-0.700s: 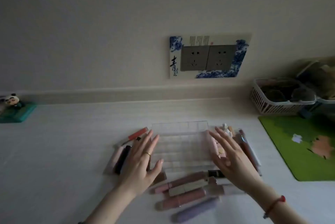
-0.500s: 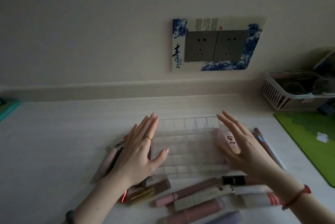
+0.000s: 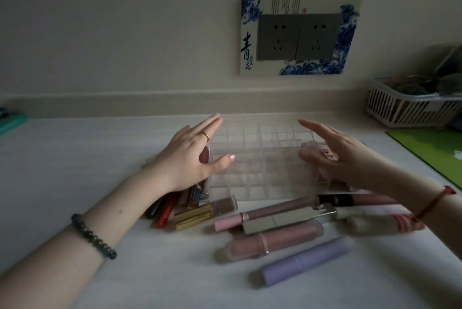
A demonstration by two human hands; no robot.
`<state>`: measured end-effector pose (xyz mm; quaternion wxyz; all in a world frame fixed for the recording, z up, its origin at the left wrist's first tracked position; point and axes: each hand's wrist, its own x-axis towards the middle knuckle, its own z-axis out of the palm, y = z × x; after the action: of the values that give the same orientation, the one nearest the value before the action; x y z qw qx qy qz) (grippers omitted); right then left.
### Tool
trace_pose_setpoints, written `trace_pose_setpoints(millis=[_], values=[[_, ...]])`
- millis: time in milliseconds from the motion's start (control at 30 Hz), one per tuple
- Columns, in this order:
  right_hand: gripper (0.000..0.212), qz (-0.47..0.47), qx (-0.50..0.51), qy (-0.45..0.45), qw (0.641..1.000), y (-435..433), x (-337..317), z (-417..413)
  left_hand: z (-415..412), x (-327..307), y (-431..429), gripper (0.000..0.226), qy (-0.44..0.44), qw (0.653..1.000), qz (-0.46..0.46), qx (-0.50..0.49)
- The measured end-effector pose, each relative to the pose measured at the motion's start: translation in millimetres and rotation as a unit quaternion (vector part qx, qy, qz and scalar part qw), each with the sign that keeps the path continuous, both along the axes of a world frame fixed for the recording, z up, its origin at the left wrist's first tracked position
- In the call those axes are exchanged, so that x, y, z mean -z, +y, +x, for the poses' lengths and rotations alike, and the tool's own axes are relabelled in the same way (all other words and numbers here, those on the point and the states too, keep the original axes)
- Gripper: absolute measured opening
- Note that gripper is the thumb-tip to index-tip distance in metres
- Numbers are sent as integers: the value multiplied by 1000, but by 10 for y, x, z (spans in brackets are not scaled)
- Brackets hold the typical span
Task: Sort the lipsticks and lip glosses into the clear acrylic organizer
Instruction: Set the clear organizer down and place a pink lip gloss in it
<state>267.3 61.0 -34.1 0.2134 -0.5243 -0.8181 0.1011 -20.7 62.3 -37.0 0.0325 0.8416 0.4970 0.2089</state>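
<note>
Head view: the clear acrylic organizer (image 3: 260, 171) stands on the pale table (image 3: 75, 158) between the person's two hands; no tube can be made out in its grid of cells.
Left hand (image 3: 190, 156): flat, fingers straight, at the organizer's left wall with the thumb reaching toward its front; whether it touches cannot be told.
Right hand (image 3: 342, 158): also spread and holding nothing, at the right wall; contact is unclear there too.
Tubes: all lie flat outside the organizer. A gold tube (image 3: 197, 216) sits in a cluster at the front left, with a pink gloss (image 3: 270, 241) and a purple tube (image 3: 305, 262) in front among others.
Step in hand: seemingly squaring or steadying the organizer before filling, so the sorting looks barely begun.
Doing it well: press evenly on both walls so the light plastic does not skid or tip. Keep the wrists above the tubes lying close under them, since round ones would likely roll.
Surface: smooth, faintly striped, dimly lit; a green mat (image 3: 430, 151) lies at the right edge.
Room: a plain wall with a double socket plate (image 3: 300, 36) framed in blue-and-white print, and a slatted white basket (image 3: 410, 108) in the right corner.
</note>
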Motion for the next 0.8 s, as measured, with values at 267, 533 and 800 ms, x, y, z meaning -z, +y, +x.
trace_pose_setpoints(millis=[267, 533, 800], values=[[83, 44, 7, 6, 999, -70, -17, -55, 47, -28, -184, 90, -45, 998, 21, -34], [32, 152, -99, 57, 982, -594, -379, -428, 22, -92, -733, 35, -91, 980, 142, 103], [16, 87, -137, -47, 986, -809, -42, -594, -78, 78, -901, 25, 13, 976, 134, 169]])
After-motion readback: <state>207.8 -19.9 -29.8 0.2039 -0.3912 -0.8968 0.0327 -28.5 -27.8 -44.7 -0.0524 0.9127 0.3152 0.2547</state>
